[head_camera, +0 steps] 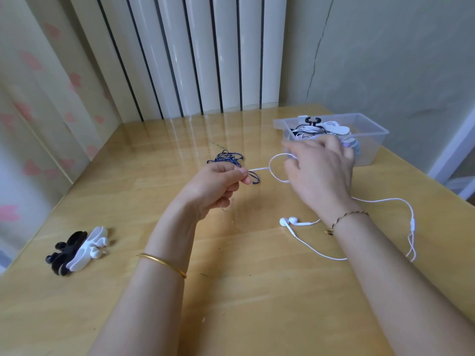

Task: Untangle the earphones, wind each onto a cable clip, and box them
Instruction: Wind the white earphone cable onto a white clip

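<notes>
Left hand: the left hand is curled, with thumb and forefinger pinching one end of the white earphones at its 3 o'clock edge.
Right hand: the right hand is blurred and its fingers look loosely spread. The cable reaches it, but I cannot tell whether it grips the cable or the cable only drapes over its fingers.
Loop: a single open loop of white cable stands between the two hands, at 3 o'clock from the left pinch and touching the right hand's near fingers.
Cable axis: the held stretch runs roughly 9 to 3 o'clock. Beyond the right wrist the slack trails towards 4 o'clock, bends past the inline remote and doubles back to the earbuds, which lie on the worktop at 5 o'clock from the left hand.
Dark blue earphones: the dark blue earphones lie in a tangle just beyond the left hand at 12 o'clock, close to the pinch but seemingly apart from the white cable.
Cable clips: a black and white pile of cable clips lies well apart at 8 o'clock from the left hand, which is the nearer hand.
Box: the box is at 1 o'clock from the right hand and already holds wound sets.
Judgement: the loop probably has to be drawn out along the 9 to 3 line before winding starts.
</notes>
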`<state>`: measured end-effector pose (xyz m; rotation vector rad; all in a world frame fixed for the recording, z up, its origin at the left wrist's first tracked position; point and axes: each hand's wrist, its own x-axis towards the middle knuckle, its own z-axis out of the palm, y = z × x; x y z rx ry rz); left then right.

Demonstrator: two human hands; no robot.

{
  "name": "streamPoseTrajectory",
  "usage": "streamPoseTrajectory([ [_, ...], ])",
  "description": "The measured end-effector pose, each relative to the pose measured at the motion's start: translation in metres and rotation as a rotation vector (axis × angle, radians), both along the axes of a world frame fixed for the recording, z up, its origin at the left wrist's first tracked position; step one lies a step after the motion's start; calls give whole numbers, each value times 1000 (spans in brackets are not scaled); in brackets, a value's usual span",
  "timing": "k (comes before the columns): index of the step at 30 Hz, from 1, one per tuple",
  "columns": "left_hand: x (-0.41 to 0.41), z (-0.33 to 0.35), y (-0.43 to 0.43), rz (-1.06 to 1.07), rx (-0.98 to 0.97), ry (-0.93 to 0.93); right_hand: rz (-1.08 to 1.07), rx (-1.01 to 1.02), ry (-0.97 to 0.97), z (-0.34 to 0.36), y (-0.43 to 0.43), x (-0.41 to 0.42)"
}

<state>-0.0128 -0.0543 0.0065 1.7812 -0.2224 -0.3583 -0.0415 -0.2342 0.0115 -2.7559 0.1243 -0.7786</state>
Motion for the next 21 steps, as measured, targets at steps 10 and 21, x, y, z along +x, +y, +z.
streamPoseTrajectory([
  [10, -1, 3, 6, -133, -123, 27, 307, 528, -102, -5, 16, 13],
  [21, -4, 6, 0, -177, -272, 134, 475, 288, -77, -11, 23, 10],
])
